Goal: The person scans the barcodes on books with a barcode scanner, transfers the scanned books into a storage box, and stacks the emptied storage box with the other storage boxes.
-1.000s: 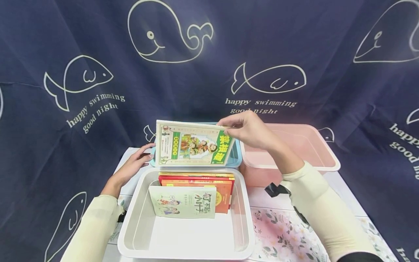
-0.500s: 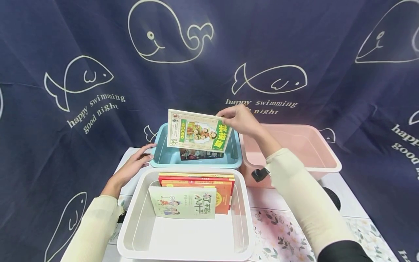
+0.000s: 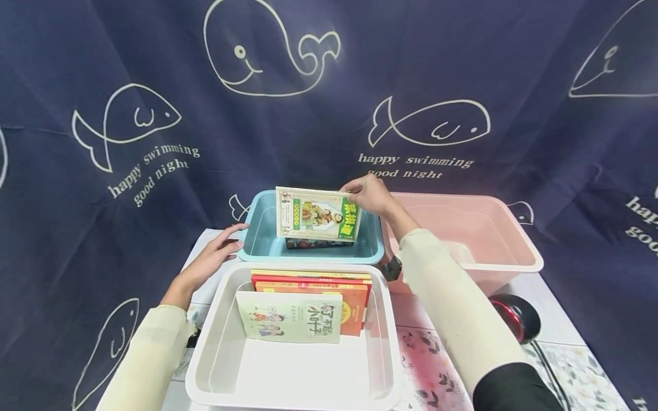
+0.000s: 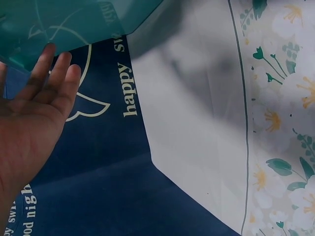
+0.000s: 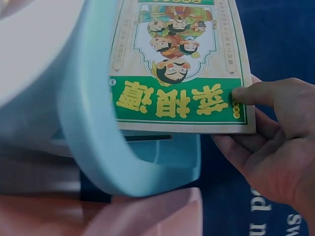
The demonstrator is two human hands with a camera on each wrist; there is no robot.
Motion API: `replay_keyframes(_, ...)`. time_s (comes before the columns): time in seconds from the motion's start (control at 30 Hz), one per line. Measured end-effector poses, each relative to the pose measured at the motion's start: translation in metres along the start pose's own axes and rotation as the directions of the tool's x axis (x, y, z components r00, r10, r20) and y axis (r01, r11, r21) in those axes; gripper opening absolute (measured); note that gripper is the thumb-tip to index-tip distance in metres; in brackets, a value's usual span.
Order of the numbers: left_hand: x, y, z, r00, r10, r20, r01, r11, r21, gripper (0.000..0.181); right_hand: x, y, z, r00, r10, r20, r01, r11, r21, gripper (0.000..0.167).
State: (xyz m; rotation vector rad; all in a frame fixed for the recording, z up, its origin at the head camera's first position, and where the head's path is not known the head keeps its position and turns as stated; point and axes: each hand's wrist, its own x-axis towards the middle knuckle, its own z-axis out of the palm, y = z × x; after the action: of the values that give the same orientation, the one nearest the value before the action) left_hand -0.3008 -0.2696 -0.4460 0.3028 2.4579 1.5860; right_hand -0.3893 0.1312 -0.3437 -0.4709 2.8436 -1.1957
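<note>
My right hand (image 3: 371,195) pinches the upper right corner of a thin book (image 3: 319,214) with a cream and green cover. In the right wrist view the thumb lies on the cover of this book (image 5: 177,59), the other fingers behind it. It stands nearly upright inside the blue bin (image 3: 263,222), in front of or above a dark book (image 3: 319,244) lying low there; whether they touch is unclear. My left hand (image 3: 216,254) rests its fingertips on that bin's left side. The left wrist view shows this hand (image 4: 39,103) with extended fingers beside the bin wall (image 4: 98,19).
In front stands a white bin (image 3: 303,374) holding a pale green book (image 3: 288,319), an orange book (image 3: 354,311) and several more behind. A pink bin (image 3: 488,228) adjoins at right. A round black device (image 3: 521,317) with a cable lies beyond my right forearm.
The right hand has carried the book up and back from the front of the blue bin, then lowered it there, exposing the dark book. My left hand stays put.
</note>
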Motion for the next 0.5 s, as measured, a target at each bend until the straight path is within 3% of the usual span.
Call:
replay_keyframes(0.2,0.002,-0.001,0.002,1.0,0.001,0.005,-0.001,1.0,-0.001,0.058,0.005,0.013,0.006,0.997,0.079,0.018,-0.079,0.996,0.039,0.027)
replay_keyframes(0.5,0.002,-0.003,0.0,1.0,-0.005,-0.008,0.005,1.0,0.006,0.057,0.017,0.022,0.017,0.992,0.122,0.028,-0.123,0.99,0.064,0.03)
